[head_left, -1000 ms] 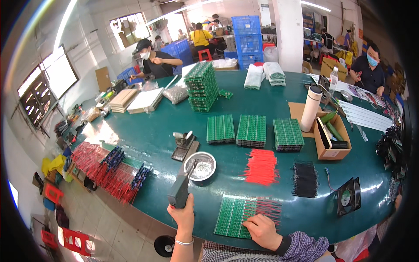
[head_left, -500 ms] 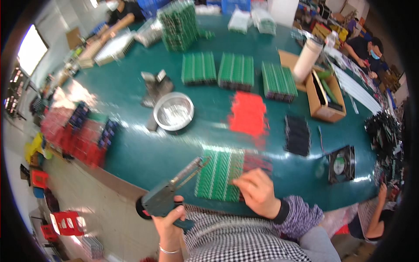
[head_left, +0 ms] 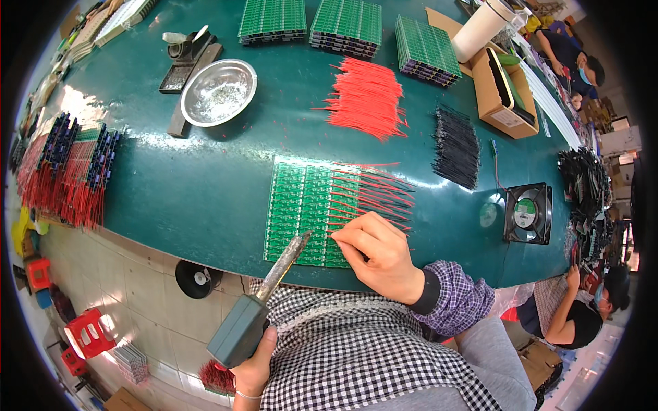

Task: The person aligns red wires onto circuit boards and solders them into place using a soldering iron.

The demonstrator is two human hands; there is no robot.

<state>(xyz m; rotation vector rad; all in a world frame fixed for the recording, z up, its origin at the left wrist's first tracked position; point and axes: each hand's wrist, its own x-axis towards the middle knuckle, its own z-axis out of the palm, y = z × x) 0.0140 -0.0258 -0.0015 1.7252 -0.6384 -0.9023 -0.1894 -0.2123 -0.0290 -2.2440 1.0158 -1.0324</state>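
My left hand [head_left: 255, 363] is closed round the handle of a grey soldering gun [head_left: 241, 329]. Its metal tip reaches over the lower middle of a green circuit board panel [head_left: 291, 198], a little left of my right fingertips; I cannot tell whether it touches the board. My right hand [head_left: 380, 257] rests at the panel's lower right, thumb and forefinger pinched on what looks like a red wire, mostly hidden by the fingers. Above that hand, several red wires [head_left: 384, 195] stick out to the right from the panel's right-hand section.
Beyond the panel lie a red wire pile [head_left: 367, 99], a black wire pile [head_left: 457, 147] and stacked green panels [head_left: 346, 27]. A metal bowl [head_left: 205, 116] stands far left; wired boards [head_left: 65, 175] lie at the left edge. A fan [head_left: 528, 214] and cardboard box [head_left: 504, 103] are right.
The view has shifted, so the table things sit higher in the picture. The soldering gun's tip has moved from the panel's upper left down toward my right fingers, which stay pinched.
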